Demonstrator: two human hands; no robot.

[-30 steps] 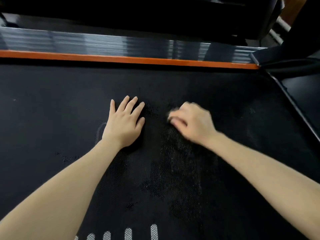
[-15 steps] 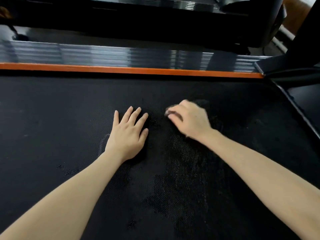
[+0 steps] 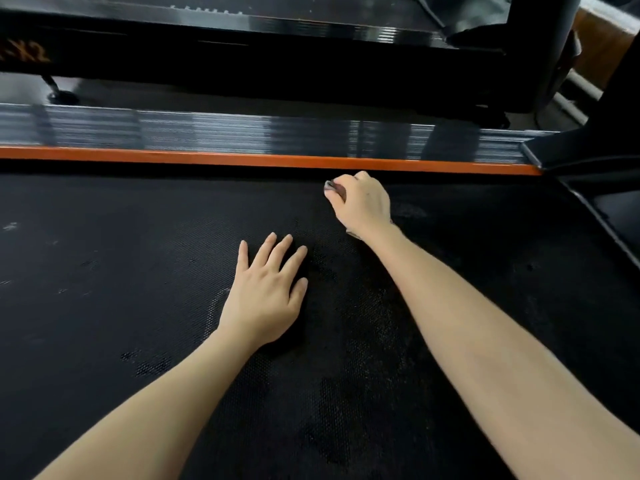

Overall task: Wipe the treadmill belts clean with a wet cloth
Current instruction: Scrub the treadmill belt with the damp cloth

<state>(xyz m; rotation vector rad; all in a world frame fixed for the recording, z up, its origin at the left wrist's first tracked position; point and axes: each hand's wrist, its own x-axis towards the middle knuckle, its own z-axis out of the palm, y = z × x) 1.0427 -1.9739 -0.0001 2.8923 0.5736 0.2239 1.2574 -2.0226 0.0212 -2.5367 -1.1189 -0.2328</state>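
The wet cloth [image 3: 331,187] has travelled away from the person, from mid-belt to the far edge. The right hand [image 3: 363,202] carries it, curled fingers gripping so that only a dark bunched corner peeks out to the left; its long axis cannot be told. This stroke probably completes one pass across the treadmill belt [image 3: 104,271], which runs left to right. The left hand [image 3: 266,299] lies flat on the belt, fingers straight and spread. Beyond run an orange trim [image 3: 207,157] and a ribbed side rail [image 3: 242,136].

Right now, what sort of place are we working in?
Probably a gym or fitness room: a black textured treadmill belt edged by an orange side strip, and a second black treadmill deck standing just beyond it.
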